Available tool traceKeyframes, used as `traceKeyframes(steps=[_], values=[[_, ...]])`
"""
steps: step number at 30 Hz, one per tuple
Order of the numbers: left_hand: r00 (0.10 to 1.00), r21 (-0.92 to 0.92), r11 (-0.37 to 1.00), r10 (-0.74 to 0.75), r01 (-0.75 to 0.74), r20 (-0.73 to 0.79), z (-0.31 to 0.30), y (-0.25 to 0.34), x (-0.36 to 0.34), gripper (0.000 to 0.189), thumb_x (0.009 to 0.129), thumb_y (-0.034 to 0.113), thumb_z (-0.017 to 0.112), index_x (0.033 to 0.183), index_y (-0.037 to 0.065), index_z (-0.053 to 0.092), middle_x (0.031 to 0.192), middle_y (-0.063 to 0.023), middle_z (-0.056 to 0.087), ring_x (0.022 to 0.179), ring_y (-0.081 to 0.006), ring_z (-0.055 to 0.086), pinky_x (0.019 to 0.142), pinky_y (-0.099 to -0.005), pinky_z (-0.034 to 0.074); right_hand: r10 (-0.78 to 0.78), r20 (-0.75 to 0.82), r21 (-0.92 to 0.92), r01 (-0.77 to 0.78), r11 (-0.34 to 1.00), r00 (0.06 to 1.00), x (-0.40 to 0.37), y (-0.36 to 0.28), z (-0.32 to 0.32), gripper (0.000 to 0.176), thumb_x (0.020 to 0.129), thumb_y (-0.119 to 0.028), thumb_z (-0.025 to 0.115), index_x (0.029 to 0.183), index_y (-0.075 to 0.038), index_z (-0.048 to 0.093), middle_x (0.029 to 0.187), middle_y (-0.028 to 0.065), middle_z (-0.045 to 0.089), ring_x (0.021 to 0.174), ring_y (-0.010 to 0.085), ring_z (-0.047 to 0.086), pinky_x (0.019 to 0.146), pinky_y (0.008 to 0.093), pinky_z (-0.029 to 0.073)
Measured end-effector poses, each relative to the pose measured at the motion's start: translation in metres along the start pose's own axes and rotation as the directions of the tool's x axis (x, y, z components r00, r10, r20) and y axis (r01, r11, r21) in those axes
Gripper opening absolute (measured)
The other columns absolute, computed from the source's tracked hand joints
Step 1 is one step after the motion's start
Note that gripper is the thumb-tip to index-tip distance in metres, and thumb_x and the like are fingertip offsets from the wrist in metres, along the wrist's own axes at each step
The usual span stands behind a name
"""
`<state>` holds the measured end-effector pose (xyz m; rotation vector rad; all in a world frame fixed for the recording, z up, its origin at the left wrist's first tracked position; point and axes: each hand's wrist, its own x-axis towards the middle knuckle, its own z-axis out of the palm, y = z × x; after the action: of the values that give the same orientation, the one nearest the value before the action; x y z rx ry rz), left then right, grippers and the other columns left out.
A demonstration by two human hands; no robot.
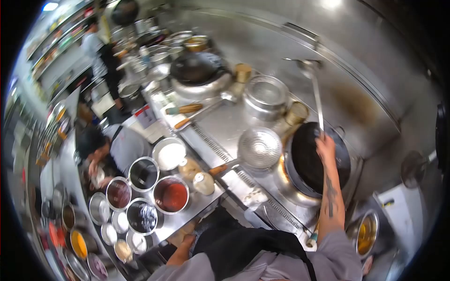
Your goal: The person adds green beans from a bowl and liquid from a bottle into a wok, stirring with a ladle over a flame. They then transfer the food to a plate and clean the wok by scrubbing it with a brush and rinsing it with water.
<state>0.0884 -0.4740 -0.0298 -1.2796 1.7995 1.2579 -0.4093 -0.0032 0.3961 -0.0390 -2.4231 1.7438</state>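
My right hand (pixel 325 145) is closed round the handle of a long metal ladle (pixel 317 96), above a black wok (pixel 307 161). The ladle's head points up and away, near the steel back wall. The wok rests on a round burner ring (pixel 286 180) with an orange glow at its left edge. Low in the view, my left hand (pixel 188 241) hangs beside my dark apron, by the steel counter's edge; its fingers are hidden. A perforated strainer (pixel 259 147) with a wooden handle lies left of the wok.
Pots of sauce, one red (pixel 171 195), stand on the left counter. A co-worker (pixel 124 145) bends behind them; another person (pixel 96 51) stands farther back. A second wok (pixel 197 68) and a metal pot (pixel 266 93) sit beyond the strainer. A bowl (pixel 366 234) is at right.
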Motion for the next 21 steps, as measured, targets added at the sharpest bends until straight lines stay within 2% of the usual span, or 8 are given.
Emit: traceKeyframes(steps=[3,4,6,8,10,12,14,21], values=[[0.986,0.071,0.993,0.102,-0.093,-0.135,0.026,-0.031,-0.014,0.049,0.084,0.041,0.048,0.093,-0.004,0.066,0.098,-0.028,0.065,0.092,-0.0391,0.063,0.08,-0.0418,0.049,-0.073,-0.228,-0.106,0.05,0.993,0.971,-0.084,0.051,-0.03,0.033,0.083,-0.007,0.064,0.115,-0.001,0.057,0.08,0.0044,0.058,0.05,0.0084,0.049,0.041,0.0246,0.04],[0.995,0.148,0.984,0.102,-0.098,-0.019,0.029,-0.024,-0.026,0.051,0.085,0.043,0.045,0.099,-0.002,0.065,0.107,-0.0292,0.061,0.101,-0.0402,0.06,0.087,-0.0431,0.046,-0.276,-0.247,-0.128,0.251,0.96,0.929,-0.09,0.138,-0.06,0.035,0.084,-0.006,0.063,0.117,-0.002,0.055,0.082,0.0044,0.058,0.051,0.0078,0.049,0.042,0.024,0.041],[0.993,0.204,0.974,0.079,-0.096,0.089,0.035,-0.025,-0.036,0.053,0.087,0.044,0.042,0.104,0.0,0.065,0.116,-0.0305,0.058,0.111,-0.0414,0.056,0.094,-0.0444,0.043,0.084,-0.172,0.011,-0.083,0.997,0.981,-0.171,0.092,-0.083,0.034,0.086,-0.007,0.061,0.119,-0.003,0.051,0.08,0.0019,0.053,0.048,0.0071,0.047,0.04,0.0222,0.038],[0.835,0.548,0.63,0.39,-0.55,0.389,0.043,-0.033,-0.03,0.055,0.088,0.047,0.038,0.111,0.004,0.065,0.118,-0.0304,0.056,0.113,-0.0431,0.053,0.098,-0.0456,0.041,0.132,-0.208,0.136,-0.105,0.985,0.969,-0.217,0.091,-0.12,0.03,0.09,-0.007,0.057,0.119,-0.002,0.05,0.07,0.0004,0.049,0.043,0.0053,0.041,0.037,0.0217,0.034],[0.911,0.483,0.774,0.32,-0.409,0.26,0.058,-0.022,-0.04,0.055,0.089,0.047,0.037,0.108,0.004,0.066,0.116,-0.0302,0.058,0.113,-0.0425,0.054,0.098,-0.0454,0.041,0.113,-0.231,0.058,-0.102,0.993,0.966,-0.246,0.112,-0.16,0.028,0.093,-0.013,0.056,0.118,-0.004,0.05,0.06,-0.0031,0.043,0.039,0.0056,0.038,0.034,0.0206,0.032],[0.882,0.516,0.717,0.407,-0.469,0.237,0.062,-0.009,-0.059,0.057,0.087,0.049,0.042,0.103,0.001,0.067,0.111,-0.0298,0.06,0.109,-0.0415,0.057,0.096,-0.0454,0.043,0.118,-0.246,0.045,-0.11,0.993,0.962,-0.279,0.148,-0.183,0.026,0.093,-0.014,0.056,0.116,-0.005,0.05,0.06,-0.0032,0.043,0.039,0.0055,0.038,0.034,0.0206,0.032],[0.96,0.357,0.893,0.276,-0.275,0.049,0.078,-0.002,-0.071,0.059,0.084,0.051,0.046,0.099,-0.002,0.067,0.107,-0.0297,0.062,0.106,-0.042,0.058,0.092,-0.0463,0.045,0.147,-0.293,0.062,-0.134,0.989,0.945,-0.307,0.177,-0.198,0.022,0.093,-0.016,0.056,0.112,-0.006,0.051,0.06,-0.0027,0.043,0.039,0.0057,0.038,0.033,0.0207,0.031],[0.923,0.239,0.901,0.383,-0.363,-0.043,0.11,-0.036,-0.158,0.055,0.079,0.045,0.052,0.097,-0.005,0.068,0.103,-0.0285,0.064,0.102,-0.0416,0.061,0.09,-0.045,0.046,0.441,-0.263,0.268,-0.374,0.888,0.858,-0.36,0.263,-0.204,0.019,0.09,-0.021,0.06,0.091,-0.006,0.048,0.065,0.0007,0.046,0.047,0.0098,0.044,0.04,0.0253,0.037]])
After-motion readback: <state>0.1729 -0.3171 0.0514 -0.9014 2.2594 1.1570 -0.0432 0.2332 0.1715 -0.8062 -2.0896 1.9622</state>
